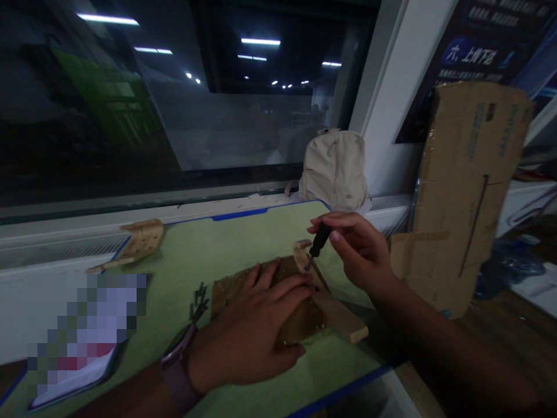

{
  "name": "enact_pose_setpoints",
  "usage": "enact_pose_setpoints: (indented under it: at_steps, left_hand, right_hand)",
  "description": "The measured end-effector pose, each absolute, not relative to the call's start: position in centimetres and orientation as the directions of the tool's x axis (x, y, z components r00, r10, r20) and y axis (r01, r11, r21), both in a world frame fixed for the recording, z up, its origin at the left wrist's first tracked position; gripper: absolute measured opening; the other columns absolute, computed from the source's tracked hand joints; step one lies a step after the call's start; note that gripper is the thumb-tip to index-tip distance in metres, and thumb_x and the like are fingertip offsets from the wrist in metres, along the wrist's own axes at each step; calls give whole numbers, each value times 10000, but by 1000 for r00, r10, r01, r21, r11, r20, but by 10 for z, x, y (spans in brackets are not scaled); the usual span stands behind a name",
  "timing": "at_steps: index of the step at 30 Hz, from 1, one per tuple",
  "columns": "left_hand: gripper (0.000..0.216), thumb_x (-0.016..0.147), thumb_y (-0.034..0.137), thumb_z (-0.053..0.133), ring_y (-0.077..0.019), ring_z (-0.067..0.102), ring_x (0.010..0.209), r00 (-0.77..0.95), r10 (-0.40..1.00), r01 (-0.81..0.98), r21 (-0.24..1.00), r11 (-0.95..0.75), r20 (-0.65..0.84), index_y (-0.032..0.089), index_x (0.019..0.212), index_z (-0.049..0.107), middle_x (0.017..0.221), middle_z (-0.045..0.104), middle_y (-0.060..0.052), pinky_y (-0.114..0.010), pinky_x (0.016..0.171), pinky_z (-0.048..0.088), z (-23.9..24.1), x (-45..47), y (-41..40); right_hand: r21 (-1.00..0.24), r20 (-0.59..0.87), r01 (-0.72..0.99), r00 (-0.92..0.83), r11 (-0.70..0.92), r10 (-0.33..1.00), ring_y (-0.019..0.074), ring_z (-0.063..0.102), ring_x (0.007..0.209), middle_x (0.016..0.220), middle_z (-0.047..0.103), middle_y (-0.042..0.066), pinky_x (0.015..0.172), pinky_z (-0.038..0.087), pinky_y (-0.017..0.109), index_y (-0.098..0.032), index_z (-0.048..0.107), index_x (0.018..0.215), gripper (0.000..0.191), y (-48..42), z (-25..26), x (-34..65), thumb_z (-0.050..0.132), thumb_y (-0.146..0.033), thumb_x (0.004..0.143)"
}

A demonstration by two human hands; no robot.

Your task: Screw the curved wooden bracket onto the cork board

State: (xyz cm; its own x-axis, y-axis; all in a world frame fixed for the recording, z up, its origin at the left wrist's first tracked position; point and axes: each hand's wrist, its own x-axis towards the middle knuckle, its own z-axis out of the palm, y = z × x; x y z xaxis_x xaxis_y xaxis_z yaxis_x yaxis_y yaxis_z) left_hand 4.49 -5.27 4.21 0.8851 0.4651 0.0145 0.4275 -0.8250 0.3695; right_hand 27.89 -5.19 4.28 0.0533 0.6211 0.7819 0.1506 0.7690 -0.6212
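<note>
My left hand (pixel 256 328) lies flat with fingers spread on a brown board (pixel 230 287), its fingertips touching a light wooden piece (pixel 337 310) that rests across the board. My right hand (pixel 359 249) pinches a small black-handled screwdriver (pixel 317 244), its tip pointing down onto the wooden piece near its curved far end (pixel 301 249). A small heap of dark screws (pixel 199 299) lies on the green mat (pixel 226 244) just left of the board.
Another pale wooden part (pixel 137 241) sits at the mat's far left corner. A beige backpack (pixel 335 168) rests on the window sill behind. A tall cardboard box (pixel 465 191) stands to the right. A blurred notebook (pixel 82 331) lies at the left.
</note>
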Motion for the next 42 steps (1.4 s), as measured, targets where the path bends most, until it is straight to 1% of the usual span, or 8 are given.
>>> enact_pose_setpoints:
  at_steps: [8,14,19,24,27,31,35,42]
  left_hand:
    - [805,825,357,785,-449,204,1584,891,454,415,368,-832,22,288,1564,472,1688,414,-2,-707,1285,162,42,45,-51]
    - [815,821,377,791,-452,193,1590,889,458,422,370,-828,13,272,1566,478,1679,426,-15,-700,1295,132,42,45,-52]
    - [798,813,379,805,-454,259,1564,888,459,413,383,-826,31,286,1544,499,1659,455,-21,-708,1282,171,43,45,-53]
    - [790,822,384,805,-465,266,1560,891,452,406,377,-832,37,271,1543,500,1666,446,-32,-711,1284,157,45,45,-53]
    - [781,830,387,801,-459,258,1564,891,451,405,373,-835,42,262,1541,502,1661,454,-36,-710,1287,143,45,45,-53]
    - [794,832,400,804,-466,252,1562,893,448,404,373,-836,37,249,1548,495,1652,463,-51,-727,1274,160,44,46,-53]
    - [780,831,422,808,-467,258,1556,893,448,403,364,-840,46,244,1530,511,1635,481,-55,-718,1277,159,44,46,-52]
    - [773,834,402,800,-475,239,1568,894,446,397,376,-837,50,270,1533,498,1650,465,-33,-728,1274,152,44,45,-52]
  right_hand:
    - [-585,811,236,174,776,559,140,694,817,921,712,-5,667,594,246,-317,757,982,150,-42,41,283,856,-319,869]
    - [-595,802,223,106,772,587,180,754,1003,1075,764,42,873,645,341,-311,771,1081,116,-43,40,283,731,-341,976]
    - [-642,763,150,21,752,646,169,785,898,1056,779,30,772,677,335,-302,744,1095,134,-50,41,280,749,-303,961]
    - [-521,852,277,108,807,513,155,695,812,911,693,-1,682,613,287,-299,727,1023,234,-47,40,283,857,-230,842]
    - [-444,889,352,61,824,453,202,690,891,939,704,33,754,615,357,-296,743,1060,215,-47,39,284,836,-283,866]
    - [-539,832,233,1,809,555,215,760,988,1126,761,61,855,645,420,-314,722,1163,179,-51,38,278,699,-286,987]
    - [-634,770,139,16,761,638,175,782,895,1051,781,23,763,659,345,-315,692,1149,178,-52,37,274,703,-237,989]
    - [-516,849,367,97,774,520,189,692,842,911,706,18,729,622,349,-305,742,1047,205,-46,38,285,838,-310,866]
